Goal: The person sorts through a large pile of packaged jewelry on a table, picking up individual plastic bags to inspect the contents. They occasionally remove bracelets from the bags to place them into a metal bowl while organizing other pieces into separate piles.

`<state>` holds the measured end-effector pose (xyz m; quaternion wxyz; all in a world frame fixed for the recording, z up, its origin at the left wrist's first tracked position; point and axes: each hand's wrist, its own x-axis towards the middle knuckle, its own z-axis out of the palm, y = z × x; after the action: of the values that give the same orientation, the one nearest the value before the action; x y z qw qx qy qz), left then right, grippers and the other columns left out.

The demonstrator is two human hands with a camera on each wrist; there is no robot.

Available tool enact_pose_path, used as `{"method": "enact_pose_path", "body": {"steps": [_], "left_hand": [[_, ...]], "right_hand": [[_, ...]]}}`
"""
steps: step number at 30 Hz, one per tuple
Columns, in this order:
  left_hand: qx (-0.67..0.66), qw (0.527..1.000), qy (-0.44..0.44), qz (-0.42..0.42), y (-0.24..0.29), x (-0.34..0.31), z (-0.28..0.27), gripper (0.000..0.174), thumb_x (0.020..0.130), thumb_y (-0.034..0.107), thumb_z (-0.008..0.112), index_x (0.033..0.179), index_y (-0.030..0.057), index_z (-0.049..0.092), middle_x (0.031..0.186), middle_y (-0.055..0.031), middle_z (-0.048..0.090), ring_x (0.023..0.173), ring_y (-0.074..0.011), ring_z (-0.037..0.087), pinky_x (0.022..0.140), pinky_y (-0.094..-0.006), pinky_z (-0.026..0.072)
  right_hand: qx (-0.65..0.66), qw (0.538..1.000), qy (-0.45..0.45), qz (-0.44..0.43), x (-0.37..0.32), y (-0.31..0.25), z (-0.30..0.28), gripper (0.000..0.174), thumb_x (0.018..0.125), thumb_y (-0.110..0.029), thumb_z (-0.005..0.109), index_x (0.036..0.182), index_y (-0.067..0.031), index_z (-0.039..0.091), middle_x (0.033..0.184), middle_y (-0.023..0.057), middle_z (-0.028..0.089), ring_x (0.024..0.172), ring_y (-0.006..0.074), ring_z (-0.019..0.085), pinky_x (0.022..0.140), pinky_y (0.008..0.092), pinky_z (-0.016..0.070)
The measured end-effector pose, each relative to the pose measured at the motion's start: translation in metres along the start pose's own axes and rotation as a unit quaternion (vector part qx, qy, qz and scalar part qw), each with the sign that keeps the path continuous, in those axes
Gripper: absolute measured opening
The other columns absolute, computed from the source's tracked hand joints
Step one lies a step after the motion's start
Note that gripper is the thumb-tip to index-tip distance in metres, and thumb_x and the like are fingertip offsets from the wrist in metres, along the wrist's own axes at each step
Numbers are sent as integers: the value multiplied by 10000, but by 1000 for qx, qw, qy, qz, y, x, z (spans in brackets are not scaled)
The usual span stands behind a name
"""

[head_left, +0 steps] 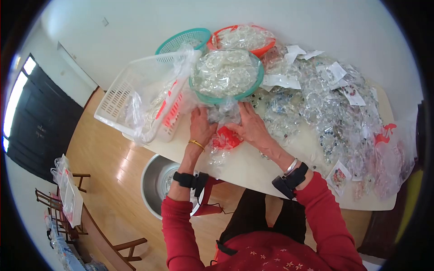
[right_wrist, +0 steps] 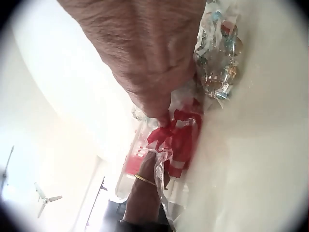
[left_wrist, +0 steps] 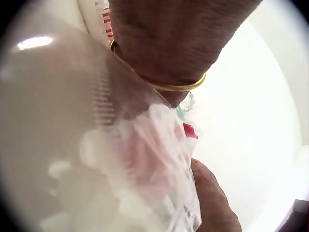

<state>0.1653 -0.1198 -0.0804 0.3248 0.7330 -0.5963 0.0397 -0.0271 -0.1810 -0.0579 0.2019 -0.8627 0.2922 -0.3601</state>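
Two hands: both on the red-and-clear plastic (head_left: pixel 227 138), which lies crumpled on the worktop (head_left: pixel 246 172) between them.
Left hand (head_left: pixel 202 127): grip spread, fingers reaching forward over the clear part; yellow bangle (head_left: pixel 196 143) at the wrist.
Right hand (head_left: pixel 251 128): grip spread too — thumb at the red part, fingers farther forward; silver bangle (head_left: pixel 291 166) at the wrist.
Clear sheet (left_wrist: pixel 53 116): fills much of the left wrist view (close to the lens, blurred); cannot tell how firmly the fingertips press.
Teal basket (head_left: pixel 261 77): just beyond the hands, heaped with shiny clear packaging.
White basket (head_left: pixel 110 106): left of the hands, tilted, plastic bags in it.
Orange basket (head_left: pixel 271 45): behind the teal one, also full; second teal basket (head_left: pixel 165 44) beside it.
Heap (head_left: pixel 312 99): right side of worktop — clear packets, some with white cards, beaded strands showing through.
Floor (head_left: pixel 122 153): metal basin (head_left: pixel 146 187) stands near the worktop's edge.
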Motion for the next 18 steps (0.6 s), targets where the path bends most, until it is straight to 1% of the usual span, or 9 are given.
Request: {"method": "enact_pose_path", "body": {"steps": [2, 5, 6, 8, 9, 11, 14, 16, 18], "left_hand": [[-15, 1000, -12, -2, 0, 7, 4, 568, 670, 183, 696, 1171, 34, 473, 1117, -240, 482, 1084, -420, 454, 929, -462, 395], [-24, 999, -17, -15, 8, 5, 3, 545, 650, 194, 705, 1128, 30, 502, 1097, -249, 485, 1077, -425, 447, 928, -473, 388], [-22, 1000, -15, -13, 10, 3, -3, 529, 643, 200, 708, 1106, 27, 518, 1095, -248, 490, 1073, -421, 450, 922, -472, 393], [-43, 999, 2, -7, 14, -7, -15, 514, 654, 207, 708, 1098, 30, 519, 1105, -235, 499, 1073, -408, 462, 908, -458, 406], [-71, 997, 13, 20, 14, -13, -22, 500, 664, 213, 708, 1090, 33, 520, 1115, -221, 508, 1073, -396, 473, 893, -443, 419], [-93, 996, 6, -16, 10, -25, -35, 514, 663, 223, 713, 1100, 31, 522, 1138, -224, 506, 1094, -394, 466, 902, -436, 417], [-148, 987, -9, -68, 6, -51, -53, 544, 660, 243, 722, 1119, 26, 526, 1182, -230, 501, 1136, -391, 450, 919, -422, 415], [-95, 994, 37, -33, 7, -78, -67, 570, 659, 207, 706, 1162, 23, 510, 1234, -237, 468, 1155, -400, 437, 952, -443, 392], [-65, 996, 65, -21, 6, -98, -84, 585, 658, 189, 698, 1183, 22, 502, 1261, -241, 451, 1164, -405, 430, 968, -454, 381]], "right_hand": [[1, 1000, 0, 1, 1, 4, -2, 806, 803, -308, 662, 1411, 5, 235, 1417, 247, 295, 1184, 415, 450, 952, 416, 426], [36, 999, 18, 10, 2, 9, 1, 632, 812, -294, 645, 1327, -25, 398, 1286, 243, 450, 1074, 403, 531, 879, 430, 452], [44, 999, 2, -1, 3, 7, -2, 632, 812, -294, 645, 1327, -25, 398, 1286, 243, 450, 1074, 403, 531, 879, 430, 452], [80, 994, -51, 46, 5, 3, -15, 383, 830, -265, 619, 1124, -26, 565, 988, 222, 599, 890, 378, 598, 752, 406, 472], [87, 993, -65, 37, 4, -3, -19, 383, 830, -265, 619, 1124, -26, 565, 988, 222, 599, 890, 378, 598, 752, 406, 472], [8, 993, -71, 88, -1, -12, -26, 261, 842, -265, 609, 866, -5, 612, 718, 223, 577, 673, 410, 562, 621, 448, 446], [25, 995, -71, 65, -12, -25, -26, 268, 858, -259, 598, 826, 7, 602, 652, 230, 534, 583, 367, 520, 569, 414, 426], [36, 996, -72, 48, -19, -26, -23, 276, 867, -256, 593, 806, 13, 597, 620, 234, 513, 538, 345, 499, 543, 396, 416], [97, 991, -62, 72, -26, -18, -24, 259, 883, -241, 586, 838, 14, 606, 614, 187, 528, 545, 243, 463, 554, 347, 412]]}}
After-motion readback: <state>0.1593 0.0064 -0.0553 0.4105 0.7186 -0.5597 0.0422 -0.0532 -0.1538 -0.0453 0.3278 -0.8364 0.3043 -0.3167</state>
